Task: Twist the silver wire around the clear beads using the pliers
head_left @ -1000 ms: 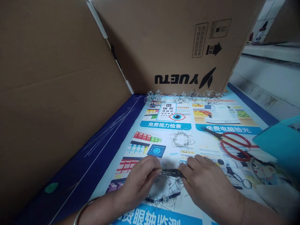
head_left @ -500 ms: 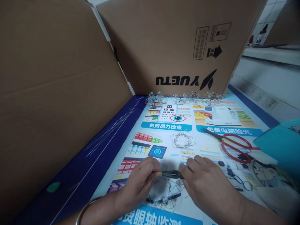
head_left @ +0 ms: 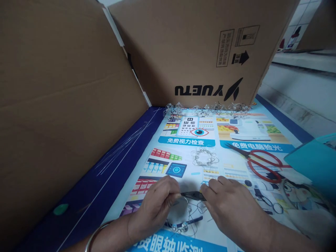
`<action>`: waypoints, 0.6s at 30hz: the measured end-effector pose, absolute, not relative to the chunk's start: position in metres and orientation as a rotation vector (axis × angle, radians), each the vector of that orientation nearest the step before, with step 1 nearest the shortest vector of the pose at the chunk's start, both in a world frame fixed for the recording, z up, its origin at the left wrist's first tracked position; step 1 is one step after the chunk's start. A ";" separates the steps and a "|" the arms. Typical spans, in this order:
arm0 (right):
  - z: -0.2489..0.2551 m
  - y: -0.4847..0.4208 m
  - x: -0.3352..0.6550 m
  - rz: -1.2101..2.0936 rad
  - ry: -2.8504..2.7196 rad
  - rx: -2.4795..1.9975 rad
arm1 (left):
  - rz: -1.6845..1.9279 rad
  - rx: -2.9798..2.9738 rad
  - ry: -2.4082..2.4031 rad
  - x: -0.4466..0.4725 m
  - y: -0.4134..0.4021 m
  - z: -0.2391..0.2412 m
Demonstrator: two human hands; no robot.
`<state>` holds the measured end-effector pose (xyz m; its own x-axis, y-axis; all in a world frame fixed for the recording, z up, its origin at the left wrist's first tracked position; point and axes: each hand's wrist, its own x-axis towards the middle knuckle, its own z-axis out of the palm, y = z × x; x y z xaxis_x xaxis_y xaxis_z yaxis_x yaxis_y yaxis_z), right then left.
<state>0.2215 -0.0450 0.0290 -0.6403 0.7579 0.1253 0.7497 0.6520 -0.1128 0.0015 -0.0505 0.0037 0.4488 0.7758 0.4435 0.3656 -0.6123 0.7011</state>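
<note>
My right hand [head_left: 231, 199] is wrapped round a pair of dark-jawed pliers [head_left: 193, 195], whose handles are hidden in the palm. The jaws point left, and their tip meets the pinched fingers of my left hand [head_left: 161, 199]. Those fingers grip part of a wire ring with clear beads [head_left: 184, 226], which hangs below the pliers with thin wire loops round it. What exactly the jaws bite on is too small to tell. Beyond my hands a similar beaded wire ring [head_left: 204, 157] lies flat on the printed sheet.
Red-handled scissors [head_left: 265, 162] lie at the right, beside a turquoise container or sheet [head_left: 315, 164]. Several beaded wire pieces [head_left: 204, 110] line the foot of the upright cardboard [head_left: 196, 52]. Loose thin wires [head_left: 123, 147] and a small green piece [head_left: 60, 209] lie at the left.
Almost nothing differs. The pliers and the beaded ring have shifted very slightly between my hands, and both hands keep their grip.
</note>
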 end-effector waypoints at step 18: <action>0.037 -0.048 0.223 -0.130 -2.611 -1.221 | 1.169 2.243 0.937 0.003 -0.051 0.008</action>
<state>0.2232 -0.0477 0.0366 -0.6152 0.7418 0.2670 0.7646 0.6439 -0.0273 0.0032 -0.0514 0.0078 0.4127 0.7361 0.5365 0.3635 -0.6732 0.6440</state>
